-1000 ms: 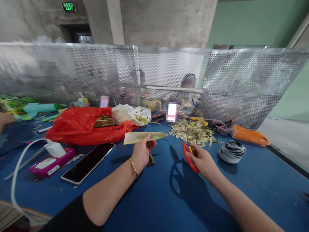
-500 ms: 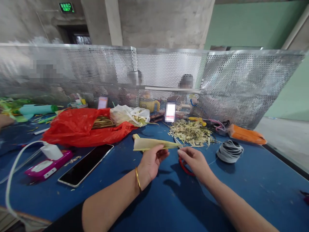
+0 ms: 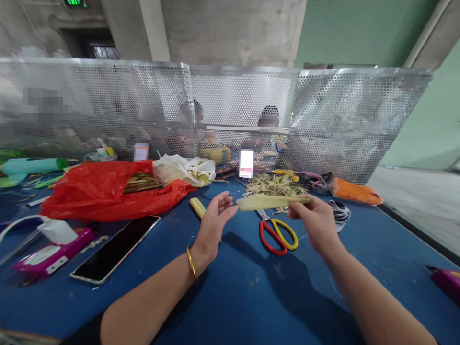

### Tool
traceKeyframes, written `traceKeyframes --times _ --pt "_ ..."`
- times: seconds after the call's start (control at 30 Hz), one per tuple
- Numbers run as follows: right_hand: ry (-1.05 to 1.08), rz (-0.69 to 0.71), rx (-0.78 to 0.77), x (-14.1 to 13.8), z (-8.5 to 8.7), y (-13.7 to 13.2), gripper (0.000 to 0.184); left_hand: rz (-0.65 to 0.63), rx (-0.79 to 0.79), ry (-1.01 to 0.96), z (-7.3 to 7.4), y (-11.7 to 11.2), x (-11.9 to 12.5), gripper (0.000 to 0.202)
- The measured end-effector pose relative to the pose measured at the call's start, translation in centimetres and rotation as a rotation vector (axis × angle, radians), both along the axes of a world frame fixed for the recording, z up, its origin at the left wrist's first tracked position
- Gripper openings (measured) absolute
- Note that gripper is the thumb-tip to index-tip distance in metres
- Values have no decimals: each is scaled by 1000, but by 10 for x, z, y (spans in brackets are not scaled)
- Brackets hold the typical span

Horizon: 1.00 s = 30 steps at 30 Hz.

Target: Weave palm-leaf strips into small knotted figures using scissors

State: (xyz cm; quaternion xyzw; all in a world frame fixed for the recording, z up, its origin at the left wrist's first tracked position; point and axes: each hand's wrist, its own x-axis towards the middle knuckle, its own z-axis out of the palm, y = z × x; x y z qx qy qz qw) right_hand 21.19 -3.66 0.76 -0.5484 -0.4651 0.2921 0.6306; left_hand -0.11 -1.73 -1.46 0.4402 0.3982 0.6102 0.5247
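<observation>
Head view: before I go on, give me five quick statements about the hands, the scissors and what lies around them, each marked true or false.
1. The right hand holds the pale strip. True.
2. The scissors have one red and one yellow handle. True.
3. The left hand grips the scissors. False: they lie on the table, and that hand is open.
4. The dark phone lies right of the scissors. False: it lies to their left.
5. The orange packet lies right of the scissors. True.
</observation>
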Motion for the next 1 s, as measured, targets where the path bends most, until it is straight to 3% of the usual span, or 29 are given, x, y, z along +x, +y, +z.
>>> traceKeyframes --times 0.13,0.23,0.27,0.47,0.63,0.8,1.0 --pt "-237 347 -148 -8 1 -7 11 -96 273 375 2 -10 1 50" --pt "-221 477 -187 -19 -2 -12 10 -257 275 551 -3 -19 6 18" --pt "-187 480 -181 -22 -2 -13 10 -301 246 571 -5 -20 8 9" --pt "24 422 -214 -34 -9 -14 21 -383 -35 335 -16 -24 17 20" --pt "17 469 -264 -41 -17 -16 22 -356 -37 339 -19 -23 20 17" --pt "74 471 -290 -43 -22 -17 24 -311 -2 388 -22 -21 20 28" --pt "140 420 -262 -46 -23 -19 26 -318 -156 233 -25 -21 22 27"
